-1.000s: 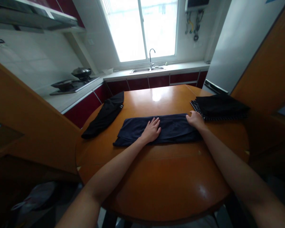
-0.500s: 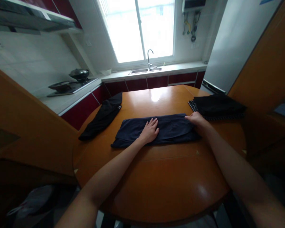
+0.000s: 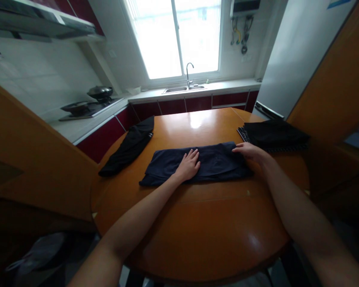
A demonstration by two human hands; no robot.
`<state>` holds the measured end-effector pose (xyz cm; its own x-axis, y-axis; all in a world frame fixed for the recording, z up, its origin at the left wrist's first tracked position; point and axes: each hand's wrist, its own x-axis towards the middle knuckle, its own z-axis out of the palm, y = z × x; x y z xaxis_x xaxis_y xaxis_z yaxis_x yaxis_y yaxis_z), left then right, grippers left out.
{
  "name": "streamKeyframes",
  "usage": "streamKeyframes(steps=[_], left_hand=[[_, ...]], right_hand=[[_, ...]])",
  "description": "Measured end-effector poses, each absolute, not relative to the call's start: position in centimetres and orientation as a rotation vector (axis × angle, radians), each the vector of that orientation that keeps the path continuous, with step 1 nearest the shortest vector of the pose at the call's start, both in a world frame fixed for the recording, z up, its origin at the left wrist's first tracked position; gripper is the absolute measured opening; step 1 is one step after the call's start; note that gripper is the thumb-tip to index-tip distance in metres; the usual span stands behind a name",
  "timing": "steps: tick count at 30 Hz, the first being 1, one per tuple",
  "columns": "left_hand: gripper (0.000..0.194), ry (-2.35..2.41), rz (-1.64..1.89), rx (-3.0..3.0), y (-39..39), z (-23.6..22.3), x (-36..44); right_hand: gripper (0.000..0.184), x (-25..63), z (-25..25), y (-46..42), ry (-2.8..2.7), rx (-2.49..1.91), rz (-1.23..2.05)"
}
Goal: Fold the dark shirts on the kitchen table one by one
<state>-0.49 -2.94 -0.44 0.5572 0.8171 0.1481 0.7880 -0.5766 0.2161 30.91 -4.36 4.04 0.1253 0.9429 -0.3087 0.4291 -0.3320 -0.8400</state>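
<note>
A folded dark blue garment (image 3: 217,163) lies flat across the middle of the round wooden table (image 3: 197,235). My left hand (image 3: 189,164) rests palm down on its centre with the fingers spread. At the garment's far right corner, my right hand (image 3: 247,151) has thumb and fingers closed on the cloth edge. Part of that edge is hidden under the fingers. To the right, just beyond my right hand, sits a stack of folded black clothes (image 3: 275,133). A black garment with white stripes (image 3: 128,147) lies slantwise on the table's left side.
Behind the table runs a counter with a sink (image 3: 176,89) and faucet (image 3: 188,73) below a window. On the left a stove (image 3: 92,109) holds a wok (image 3: 100,92) and a pan (image 3: 76,107). A fridge (image 3: 299,59) stands at the right.
My right hand has shifted slightly at the garment's right corner, its wrist a little higher. That corner has moved slightly. My left hand stays in place.
</note>
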Motion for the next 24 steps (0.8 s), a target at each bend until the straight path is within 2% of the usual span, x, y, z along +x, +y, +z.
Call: streamKeyframes(steps=[11,17,24], left_hand=[[0.056,1.364,0.362,2.638,-3.09,-0.23,-0.44],[0.056,1.369,0.346,2.642,-2.97,-0.27,-0.41],[0.058,1.349,0.363,2.598,-3.62,-0.17,-0.11]], right_hand=[[0.018,30.64,4.03,-4.53,-1.276,-1.930,1.157],[0.021,30.51,4.09,-4.64,-1.198,-1.718,1.378],[0.020,31.35,4.76,-4.57,-1.097,-1.607,1.412]])
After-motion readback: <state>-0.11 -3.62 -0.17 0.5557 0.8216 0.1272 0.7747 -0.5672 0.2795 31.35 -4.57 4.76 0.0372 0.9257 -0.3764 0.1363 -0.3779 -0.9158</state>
